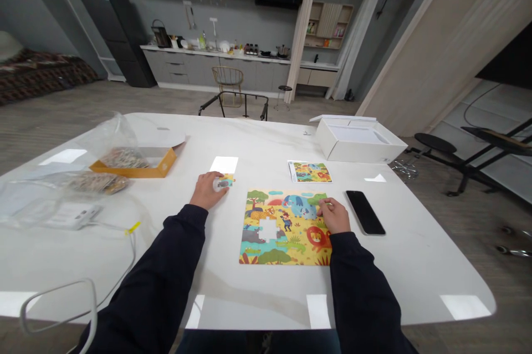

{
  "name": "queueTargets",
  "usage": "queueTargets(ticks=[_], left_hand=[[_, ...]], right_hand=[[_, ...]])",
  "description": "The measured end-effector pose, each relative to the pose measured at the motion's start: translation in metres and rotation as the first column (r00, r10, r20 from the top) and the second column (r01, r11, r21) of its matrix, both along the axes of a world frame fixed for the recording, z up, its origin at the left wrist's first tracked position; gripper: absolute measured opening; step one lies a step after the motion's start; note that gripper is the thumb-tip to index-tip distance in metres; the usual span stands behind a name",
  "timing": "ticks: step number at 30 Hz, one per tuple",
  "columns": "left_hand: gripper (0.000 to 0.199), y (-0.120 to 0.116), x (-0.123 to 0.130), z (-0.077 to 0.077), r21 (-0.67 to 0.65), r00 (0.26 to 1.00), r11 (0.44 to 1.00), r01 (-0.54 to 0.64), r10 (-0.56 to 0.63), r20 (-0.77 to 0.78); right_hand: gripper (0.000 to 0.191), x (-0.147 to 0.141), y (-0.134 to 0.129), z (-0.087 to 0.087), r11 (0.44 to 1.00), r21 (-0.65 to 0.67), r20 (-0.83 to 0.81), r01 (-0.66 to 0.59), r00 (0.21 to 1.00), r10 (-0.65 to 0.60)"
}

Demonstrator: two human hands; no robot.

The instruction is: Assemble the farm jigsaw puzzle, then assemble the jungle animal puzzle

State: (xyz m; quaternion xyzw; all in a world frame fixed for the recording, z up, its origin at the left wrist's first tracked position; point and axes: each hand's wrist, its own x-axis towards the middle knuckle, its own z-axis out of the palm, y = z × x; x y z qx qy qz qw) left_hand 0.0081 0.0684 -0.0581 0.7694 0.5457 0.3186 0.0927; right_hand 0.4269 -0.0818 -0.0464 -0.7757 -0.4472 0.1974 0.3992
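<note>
- left grip (207, 190): pressed together, fingers closed over a loose jigsaw piece (227, 180) on the white desk (399, 271), just left of the puzzle.
- right grip (334, 216): curled, with its fingertips (323, 208) on the right part of the puzzle; whether they pinch a piece, I cannot tell.
- jigsaw puzzle (286, 243): lies flat on the desk between the two hands, showing an elephant, a lion and a crocodile, with a piece-shaped gap left of centre.
- picture card (310, 172): lies just beyond the puzzle and shows a similar animal scene.
- black smartphone (364, 213): lies just right of the puzzle.
- orange box tray (143, 168): sits toward the desk's far left, holding a heap of pieces in clear plastic.
- clear plastic bag (97, 182): lies nearer the left edge, with more pieces inside.
- white cardboard box (357, 143): stands open at the far right corner.
</note>
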Motion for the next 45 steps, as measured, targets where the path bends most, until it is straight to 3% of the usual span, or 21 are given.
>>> queueTargets(ticks=[5, 9, 12, 15, 17, 20, 28, 36, 41, 45], left_hand=[[0.037, 0.003, -0.005, 0.0, -0.029, 1.0, 0.999, -0.023, 0.023, 0.002], [0.039, -0.013, 0.007, 0.013, -0.002, 1.0, 1.0, -0.001, 0.001, 0.004], [0.04, -0.049, 0.037, 0.027, 0.088, 0.977, 0.977, 0.196, -0.202, 0.067], [0.042, -0.093, 0.071, 0.033, 0.033, 0.863, 0.864, 0.502, -0.503, 0.042], [0.04, -0.113, 0.086, 0.032, -0.025, 0.805, 0.805, 0.593, -0.593, 0.0], [0.039, -0.126, 0.094, 0.029, -0.078, 0.8, 0.8, 0.594, -0.599, -0.049], [0.038, -0.127, 0.095, 0.033, -0.107, 0.83, 0.836, 0.538, -0.547, -0.109], [0.036, -0.13, 0.097, 0.039, -0.124, 0.824, 0.841, 0.526, -0.54, -0.169], [0.029, -0.127, 0.097, 0.033, -0.136, 0.817, 0.829, 0.542, -0.558, -0.143], [0.051, -0.116, 0.092, 0.021, -0.103, 0.851, 0.855, 0.509, -0.518, -0.091]], right_hand=[[0.029, 0.0, 0.0, 0.0, 1.0, -0.01, -0.013, -0.002, 1.0, 0.002], [0.028, -0.001, 0.0, 0.001, 1.0, -0.011, -0.024, -0.011, 1.0, 0.011], [0.028, -0.001, 0.0, 0.001, 1.0, -0.016, -0.037, -0.009, 0.999, 0.008], [0.029, -0.001, 0.0, 0.0, 1.0, -0.013, -0.047, -0.014, 0.999, 0.013], [0.03, 0.0, 0.001, -0.001, 1.0, -0.009, -0.052, -0.019, 0.998, 0.019], [0.031, 0.001, 0.001, -0.001, 1.0, -0.008, -0.043, -0.03, 0.999, 0.029], [0.029, -0.001, 0.001, 0.002, 0.999, -0.025, -0.034, -0.025, 0.999, 0.024], [0.03, 0.002, 0.001, 0.0, 1.0, -0.005, -0.04, -0.024, 0.999, 0.024], [0.03, 0.002, 0.003, -0.005, 0.999, 0.002, -0.048, -0.035, 0.998, 0.035], [0.035, 0.0, 0.0, 0.003, 0.993, 0.086, -0.084, -0.076, 0.993, 0.083]])
